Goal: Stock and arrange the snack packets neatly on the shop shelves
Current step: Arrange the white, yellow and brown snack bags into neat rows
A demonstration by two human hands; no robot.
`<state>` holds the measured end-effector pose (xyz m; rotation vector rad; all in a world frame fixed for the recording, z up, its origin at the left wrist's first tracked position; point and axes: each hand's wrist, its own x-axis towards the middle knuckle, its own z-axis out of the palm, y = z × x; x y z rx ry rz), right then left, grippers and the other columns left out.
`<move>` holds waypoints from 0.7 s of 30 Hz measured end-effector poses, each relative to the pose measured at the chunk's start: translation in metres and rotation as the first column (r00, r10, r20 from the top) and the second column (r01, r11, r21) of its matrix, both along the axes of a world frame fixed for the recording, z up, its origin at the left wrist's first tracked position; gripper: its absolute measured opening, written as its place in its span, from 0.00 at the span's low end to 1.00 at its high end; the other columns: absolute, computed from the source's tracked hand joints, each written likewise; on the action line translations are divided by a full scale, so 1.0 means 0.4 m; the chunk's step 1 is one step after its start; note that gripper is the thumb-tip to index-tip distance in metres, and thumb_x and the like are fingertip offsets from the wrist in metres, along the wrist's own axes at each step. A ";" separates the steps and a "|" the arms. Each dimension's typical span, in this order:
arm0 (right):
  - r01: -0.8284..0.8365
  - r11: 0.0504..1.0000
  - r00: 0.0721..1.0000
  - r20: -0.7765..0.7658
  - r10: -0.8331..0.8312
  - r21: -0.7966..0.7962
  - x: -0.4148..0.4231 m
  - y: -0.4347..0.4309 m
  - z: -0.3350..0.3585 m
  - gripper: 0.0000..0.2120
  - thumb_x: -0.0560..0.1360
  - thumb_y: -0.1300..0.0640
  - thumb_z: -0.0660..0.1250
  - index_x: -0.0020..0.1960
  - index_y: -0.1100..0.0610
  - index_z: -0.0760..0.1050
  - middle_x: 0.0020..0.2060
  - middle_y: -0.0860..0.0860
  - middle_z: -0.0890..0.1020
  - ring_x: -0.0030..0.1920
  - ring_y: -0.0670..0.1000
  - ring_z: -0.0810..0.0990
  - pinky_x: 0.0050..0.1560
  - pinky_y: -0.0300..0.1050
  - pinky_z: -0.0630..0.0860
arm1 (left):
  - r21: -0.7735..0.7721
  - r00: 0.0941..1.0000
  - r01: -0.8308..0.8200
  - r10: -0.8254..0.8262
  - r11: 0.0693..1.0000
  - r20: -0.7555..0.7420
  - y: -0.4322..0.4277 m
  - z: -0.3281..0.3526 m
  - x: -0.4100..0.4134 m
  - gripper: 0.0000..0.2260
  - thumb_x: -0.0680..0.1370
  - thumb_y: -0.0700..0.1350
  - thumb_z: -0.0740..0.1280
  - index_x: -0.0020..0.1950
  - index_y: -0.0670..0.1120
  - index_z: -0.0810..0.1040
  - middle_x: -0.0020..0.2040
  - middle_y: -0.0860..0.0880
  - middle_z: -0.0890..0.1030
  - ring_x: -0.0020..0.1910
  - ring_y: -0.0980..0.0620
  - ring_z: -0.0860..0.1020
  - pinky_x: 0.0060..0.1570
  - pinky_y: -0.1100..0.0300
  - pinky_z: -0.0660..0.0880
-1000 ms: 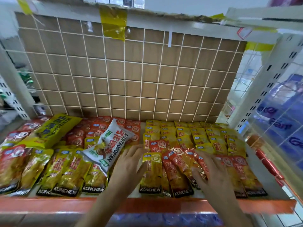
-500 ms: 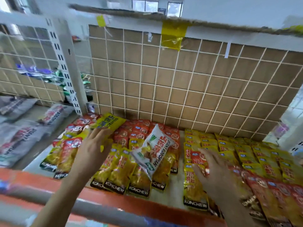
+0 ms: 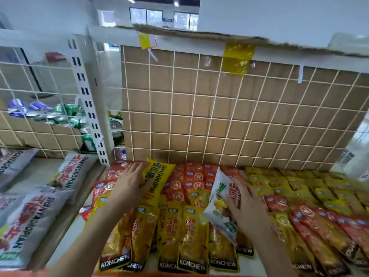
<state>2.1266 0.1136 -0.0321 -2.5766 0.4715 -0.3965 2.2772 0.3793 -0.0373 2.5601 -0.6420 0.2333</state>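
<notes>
Rows of yellow and red KONCHEW packets (image 3: 191, 236) lie flat across the shelf (image 3: 73, 234). A yellow SHANYAOBOPIAN packet (image 3: 159, 180) lies on top of the red packets at the back left. My left hand (image 3: 127, 184) rests against its left edge with straight fingers. A white SHANYAOBOPIAN packet (image 3: 217, 204) lies tilted on the middle rows. Over its right side my right hand (image 3: 245, 198) is laid with the fingers spread.
Large grey SHANYAOBOPIAN bags (image 3: 40, 198) fill the bay to the left, past a slotted white upright (image 3: 89, 108). A wire grid backed with cardboard (image 3: 219, 116) closes the rear. Cans (image 3: 69, 116) lie behind the left mesh. The orange shelf lip (image 3: 159, 274) runs along the front.
The view has swung left. My left hand went from the middle packets to the yellow packet at the back left. My right hand moved left onto the white packet.
</notes>
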 end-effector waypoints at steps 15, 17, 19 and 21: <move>0.256 0.967 0.920 -0.306 -0.245 -0.005 0.082 0.134 -0.023 0.46 0.68 0.34 0.67 0.75 0.42 0.42 0.74 0.60 0.43 0.72 0.62 0.57 0.61 0.50 0.70 | 0.106 0.985 0.048 -0.029 0.993 -0.171 -0.043 -0.050 0.030 0.42 0.71 0.63 0.67 0.77 0.56 0.47 0.72 0.46 0.62 0.68 0.45 0.64 0.62 0.51 0.69; 0.283 0.959 0.919 -0.288 -0.271 -0.001 0.079 0.137 -0.020 0.44 0.69 0.37 0.68 0.75 0.43 0.44 0.73 0.61 0.49 0.70 0.62 0.63 0.59 0.49 0.71 | 0.043 0.991 0.049 -0.043 0.998 -0.123 -0.045 -0.059 0.025 0.41 0.71 0.59 0.69 0.76 0.55 0.49 0.70 0.46 0.64 0.66 0.45 0.66 0.60 0.53 0.71; 0.297 0.955 0.927 -0.238 -0.288 0.002 0.075 0.135 -0.021 0.42 0.70 0.40 0.68 0.75 0.43 0.46 0.72 0.60 0.55 0.66 0.60 0.67 0.56 0.48 0.73 | -0.008 0.995 0.050 -0.051 0.999 -0.087 -0.045 -0.062 0.019 0.40 0.71 0.58 0.69 0.76 0.55 0.50 0.68 0.47 0.66 0.64 0.46 0.67 0.56 0.53 0.73; 0.300 0.954 0.940 -0.175 -0.294 0.011 0.068 0.132 -0.025 0.41 0.71 0.43 0.68 0.75 0.44 0.48 0.71 0.59 0.58 0.63 0.59 0.71 0.53 0.48 0.74 | -0.073 0.996 0.049 -0.054 0.996 -0.074 -0.044 -0.061 0.016 0.39 0.72 0.57 0.70 0.76 0.55 0.52 0.67 0.48 0.67 0.63 0.47 0.69 0.53 0.53 0.75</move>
